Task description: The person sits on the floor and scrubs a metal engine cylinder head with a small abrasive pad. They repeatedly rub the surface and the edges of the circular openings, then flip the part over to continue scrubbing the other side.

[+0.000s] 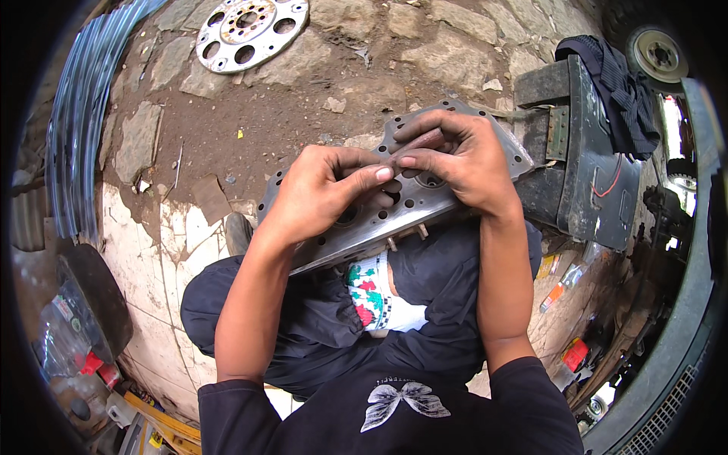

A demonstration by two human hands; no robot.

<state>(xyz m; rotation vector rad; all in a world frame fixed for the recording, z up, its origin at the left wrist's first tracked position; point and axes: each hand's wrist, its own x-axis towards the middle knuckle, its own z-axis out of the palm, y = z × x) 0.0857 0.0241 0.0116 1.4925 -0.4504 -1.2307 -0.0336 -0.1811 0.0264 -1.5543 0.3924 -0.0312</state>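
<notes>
A metal engine cylinder head lies tilted across my lap, its flat face up and pierced by several round holes. Above that face, both hands pinch a thin reddish-brown roll, whose exact kind I cannot make out. My right hand has its fingers curled around the upper part. At the lower end, my left hand grips with thumb and forefinger, close to my right thumb. The fingertips are dark with grime. Short metal studs stick out from the near edge of the cylinder head.
A round metal plate with holes lies on the stones ahead. At the right stands a dark box with a dark cloth draped over it. Clear corrugated sheets stand at the left, above a black curved object.
</notes>
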